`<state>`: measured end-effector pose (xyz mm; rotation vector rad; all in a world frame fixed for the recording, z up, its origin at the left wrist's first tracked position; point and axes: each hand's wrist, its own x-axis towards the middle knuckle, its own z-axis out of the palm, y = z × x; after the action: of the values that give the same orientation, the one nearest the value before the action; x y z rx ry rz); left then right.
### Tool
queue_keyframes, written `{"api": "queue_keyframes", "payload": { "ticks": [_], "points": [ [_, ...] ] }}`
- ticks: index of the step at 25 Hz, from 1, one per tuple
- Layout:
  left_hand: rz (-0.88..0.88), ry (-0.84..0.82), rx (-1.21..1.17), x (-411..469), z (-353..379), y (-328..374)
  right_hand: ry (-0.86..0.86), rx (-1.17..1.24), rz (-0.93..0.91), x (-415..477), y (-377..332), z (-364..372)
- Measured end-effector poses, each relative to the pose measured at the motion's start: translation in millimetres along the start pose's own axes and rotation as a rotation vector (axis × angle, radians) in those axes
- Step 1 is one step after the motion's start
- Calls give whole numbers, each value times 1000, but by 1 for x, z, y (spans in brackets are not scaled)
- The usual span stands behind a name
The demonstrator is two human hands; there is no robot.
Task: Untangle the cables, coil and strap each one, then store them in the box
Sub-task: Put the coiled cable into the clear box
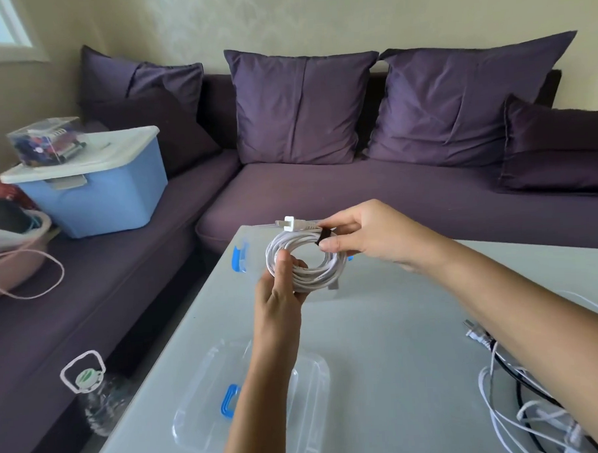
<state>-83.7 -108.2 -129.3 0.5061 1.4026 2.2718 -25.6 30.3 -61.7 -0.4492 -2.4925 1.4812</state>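
So here's where we're at: we've got the white cable [313, 261] wound into a neat round coil and held up just above the desk [380, 325], toward its far edge. Our left hand [281, 290] grips the coil from below, thumb pressed over the front of the loops and the fingers [301, 264] curled through the middle. Our right hand [363, 237] is on the top right of the coil, fingers pinching the black strap [323, 235] that's wrapped around the loops there. The white two-prong plug [290, 224] sticks out to the left at the top of the coil.

The clear box [241, 258] with its blue latch sits right behind the coil on the desk, mostly hidden by our hands. Its clear lid [203, 412] with a blue clip lies flat on the near side, partly under our left forearm.

Over at the right edge of the desk there's a tangle of cables [525, 411], white ones plus a black one, all loose. A purple sofa [357, 189] runs behind the desk with a blue bin [94, 197] on it.
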Motion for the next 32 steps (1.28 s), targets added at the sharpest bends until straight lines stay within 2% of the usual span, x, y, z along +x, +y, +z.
{"api": "queue_keyframes", "payload": {
  "ticks": [5, 8, 10, 12, 14, 19, 22, 23, 25, 27, 29, 32],
  "points": [
    [107, -5, 84, 12, -14, 3, -123, 339, 146, 40, -10, 3],
    [218, 76, 561, 25, -30, -11, -5, 373, 187, 79, -10, 2],
    [92, 98, 887, 33, -39, -22, 96, 259, 201, 104, -4, 0],
    [33, 24, 1051, 36, -47, -31, 128, 43, 210, 126, 9, 1],
    [50, -34, 1110, 38, -51, -33, 105, -86, 257, 145, 25, 9],
    [15, -63, 1189, 49, -63, -36, -98, 128, 700, 173, 68, 48],
    [34, -47, 1183, 50, -69, -36, -198, 151, 793, 177, 90, 71],
    [38, -51, 1183, 49, -69, -36, -177, 93, 763, 179, 95, 76],
    [51, -74, 1187, 47, -67, -35, -97, -180, 606, 184, 103, 82],
    [64, -78, 1209, 48, -65, -38, -99, -412, 494, 179, 95, 83],
    [67, -87, 1223, 50, -66, -38, -107, -441, 456, 170, 88, 79],
    [62, -46, 1233, 47, -61, -40, -10, -385, 372, 149, 76, 60]
  ]
}}
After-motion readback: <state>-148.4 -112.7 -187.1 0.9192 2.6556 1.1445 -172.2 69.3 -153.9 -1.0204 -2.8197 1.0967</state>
